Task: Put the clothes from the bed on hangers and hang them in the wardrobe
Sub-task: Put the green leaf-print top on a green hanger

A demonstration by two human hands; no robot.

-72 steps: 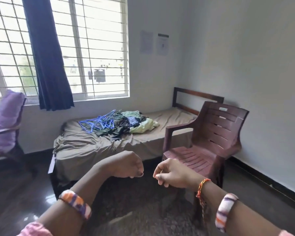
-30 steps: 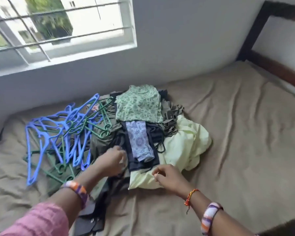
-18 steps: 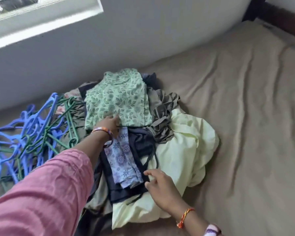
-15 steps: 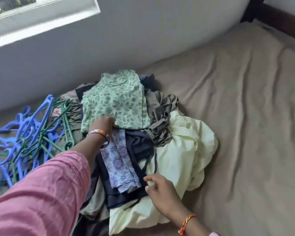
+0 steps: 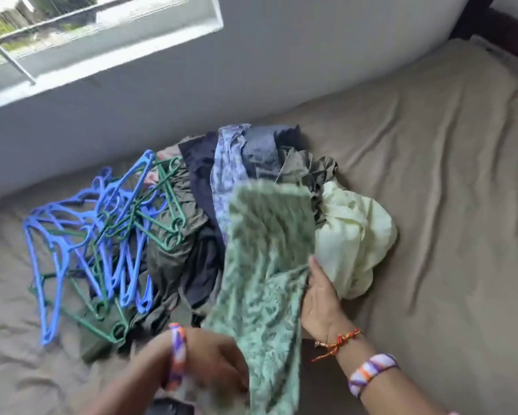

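A green leaf-print garment is lifted off the clothes pile and hangs blurred over it. My left hand, blurred at the bottom, grips its lower part. My right hand holds its right edge, thumb up and fingers hidden behind the cloth. Under it lie a lilac floral piece, a navy garment, olive cloth and a pale yellow garment. A tangle of blue and green hangers lies left of the pile on the bed.
The bed's brown sheet stretches wide to the right of the pile. A grey wall with a barred window runs along the far side. The dark wooden headboard shows at the top right. No wardrobe is in view.
The green garment, which lay folded on top of the pile, has been pulled up and towards me by my left hand. My right hand has moved from the yellow cloth to the green garment's edge.
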